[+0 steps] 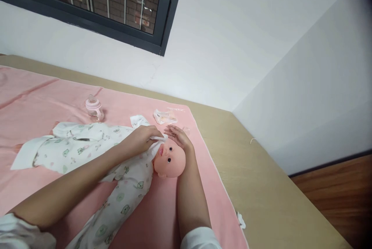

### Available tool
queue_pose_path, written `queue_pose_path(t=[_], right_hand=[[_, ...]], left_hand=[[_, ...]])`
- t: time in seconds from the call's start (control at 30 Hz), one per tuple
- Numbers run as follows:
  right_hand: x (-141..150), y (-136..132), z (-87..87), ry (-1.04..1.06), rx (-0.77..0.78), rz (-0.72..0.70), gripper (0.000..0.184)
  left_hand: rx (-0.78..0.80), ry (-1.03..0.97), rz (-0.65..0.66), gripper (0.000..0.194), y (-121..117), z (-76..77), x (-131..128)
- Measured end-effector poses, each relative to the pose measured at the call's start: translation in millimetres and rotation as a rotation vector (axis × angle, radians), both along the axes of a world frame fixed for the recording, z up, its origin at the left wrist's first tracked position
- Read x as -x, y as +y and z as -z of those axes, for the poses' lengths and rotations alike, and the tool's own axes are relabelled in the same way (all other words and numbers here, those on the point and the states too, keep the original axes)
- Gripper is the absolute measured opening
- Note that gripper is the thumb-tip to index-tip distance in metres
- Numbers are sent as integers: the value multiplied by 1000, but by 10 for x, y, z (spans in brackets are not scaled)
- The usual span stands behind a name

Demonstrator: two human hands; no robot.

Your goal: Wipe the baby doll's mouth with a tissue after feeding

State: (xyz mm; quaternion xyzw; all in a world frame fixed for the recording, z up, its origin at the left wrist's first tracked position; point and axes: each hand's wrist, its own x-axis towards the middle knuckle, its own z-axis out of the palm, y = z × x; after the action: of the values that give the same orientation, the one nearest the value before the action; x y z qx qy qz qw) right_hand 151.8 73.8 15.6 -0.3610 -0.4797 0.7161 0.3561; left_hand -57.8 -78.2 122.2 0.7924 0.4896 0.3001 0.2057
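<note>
A baby doll lies on its back on a pink blanket [162,218], dressed in a white printed romper [95,144]. Its bald head [171,160] points toward the right. My left hand [142,137] rests on the doll's chest near the chin, fingers pinched on a small white wipe [159,138]. My right hand [178,136] lies on the far side of the doll's head, fingers stretched flat against it and holding nothing.
A small pink baby bottle [94,108] stands on the blanket beyond the doll. A crumpled clear wrapper [165,117] lies near the blanket's far corner. The blanket covers a tan table [261,179] set against white walls. A dark-framed window is above.
</note>
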Motion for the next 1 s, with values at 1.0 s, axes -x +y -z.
queue_pose_path(t=[1.0], right_hand=[[4,8,22,12,-8,5,19]], left_hand=[[62,-1,9,22,-9,54,-4]])
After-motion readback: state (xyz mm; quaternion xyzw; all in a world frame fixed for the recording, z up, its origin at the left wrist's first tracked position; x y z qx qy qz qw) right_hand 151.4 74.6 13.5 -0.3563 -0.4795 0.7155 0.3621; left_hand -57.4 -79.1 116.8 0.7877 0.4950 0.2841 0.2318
